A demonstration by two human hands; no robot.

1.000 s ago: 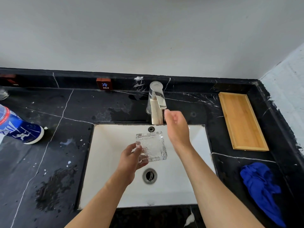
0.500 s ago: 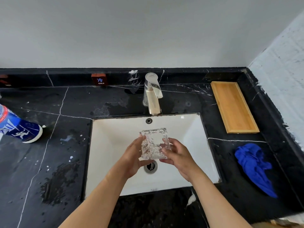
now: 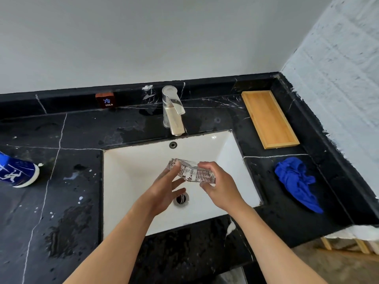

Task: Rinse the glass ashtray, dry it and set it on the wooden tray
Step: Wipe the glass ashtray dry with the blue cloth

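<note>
A square, ribbed glass ashtray (image 3: 191, 171) hangs tilted over the white sink (image 3: 131, 171), above the drain. My left hand (image 3: 164, 189) touches its left edge with the fingertips, the other fingers spread below. My right hand (image 3: 219, 185) grips its right side from behind. The wooden tray (image 3: 268, 118) lies bare on the black counter at the back right. A crumpled blue cloth (image 3: 295, 181) lies on the counter just right of the sink. No water runs from the chrome tap (image 3: 173, 111).
A blue and white bottle (image 3: 16, 173) lies on its side at the left edge. Wet patches mark the black marble counter (image 3: 67, 222) left of the sink. A small "COLD" label (image 3: 106, 100) sits on the back ledge. A white wall closes the right side.
My right hand came off the tap and took the ashtray's right side. The ashtray went from facing me to tilted nearly flat. The view shifted left and back.
</note>
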